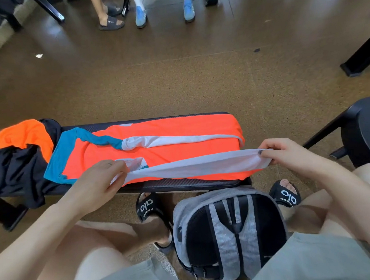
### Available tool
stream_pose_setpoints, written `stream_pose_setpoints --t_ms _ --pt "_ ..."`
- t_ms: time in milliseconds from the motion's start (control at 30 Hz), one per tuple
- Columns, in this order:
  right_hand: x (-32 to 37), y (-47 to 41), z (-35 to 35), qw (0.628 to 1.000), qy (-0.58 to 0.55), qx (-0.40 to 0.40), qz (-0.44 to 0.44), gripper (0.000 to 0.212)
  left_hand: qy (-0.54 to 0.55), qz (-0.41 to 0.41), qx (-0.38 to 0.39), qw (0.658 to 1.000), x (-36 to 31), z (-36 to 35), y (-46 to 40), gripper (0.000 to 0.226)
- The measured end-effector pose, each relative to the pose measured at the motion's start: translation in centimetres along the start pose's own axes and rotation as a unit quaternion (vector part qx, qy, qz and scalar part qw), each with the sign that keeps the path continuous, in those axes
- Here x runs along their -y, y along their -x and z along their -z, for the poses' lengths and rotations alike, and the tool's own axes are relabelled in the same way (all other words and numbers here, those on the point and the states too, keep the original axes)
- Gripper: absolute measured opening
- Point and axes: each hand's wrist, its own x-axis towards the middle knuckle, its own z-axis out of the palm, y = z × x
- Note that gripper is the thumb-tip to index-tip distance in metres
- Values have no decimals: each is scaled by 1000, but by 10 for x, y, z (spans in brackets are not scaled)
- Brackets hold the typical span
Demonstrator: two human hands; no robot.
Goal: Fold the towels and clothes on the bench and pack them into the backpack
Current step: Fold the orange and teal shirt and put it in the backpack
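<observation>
Head view showed the black bench (pixel 182 184) running across the frame, with an orange shirt (pixel 179 129) spread flat along it. A dark garment pile (pixel 19 169) sat at the bench's left end, touching the shirt. The grey backpack (pixel 228 223) stood on the floor between the person's feet, just below the bench. Left hand (pixel 97 179) pinched the shirt's near white sleeve (pixel 192 166) at its shoulder end; right hand (pixel 288 150) gripped the cuff end, stretching it taut above the shirt.
</observation>
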Motion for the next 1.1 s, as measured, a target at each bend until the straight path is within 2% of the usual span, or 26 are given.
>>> stream_pose_setpoints --t_ms 100,167,433,567,667,767,867,933,1100 --pt "3 3 -3 999 -22 20 -12 28 40 24 -7 999 -6 1 3 21" --pt "5 4 -5 999 -32 27 -11 31 66 45 -4 997 -8 0 4 10" --pt "5 3 -5 991 -125 22 -33 20 160 115 18 980 -3 -7 -4 14" --pt "4 3 -9 994 -95 47 -37 39 170 121 32 978 -7 -11 -10 16" --pt "5 2 -14 994 -80 56 -51 44 164 113 42 979 -10 -11 -13 16" --pt "4 4 -19 996 -50 62 -43 29 167 112 32 979 -11 -12 -17 13" --pt "4 6 -21 996 74 39 2 20 173 116 25 978 -9 -14 -20 14" --pt "2 3 -22 998 64 2 27 6 170 122 31 977 -7 -15 -21 13" --pt "-6 -8 -14 998 47 -18 39 12 174 142 32 974 -3 -19 -23 12"
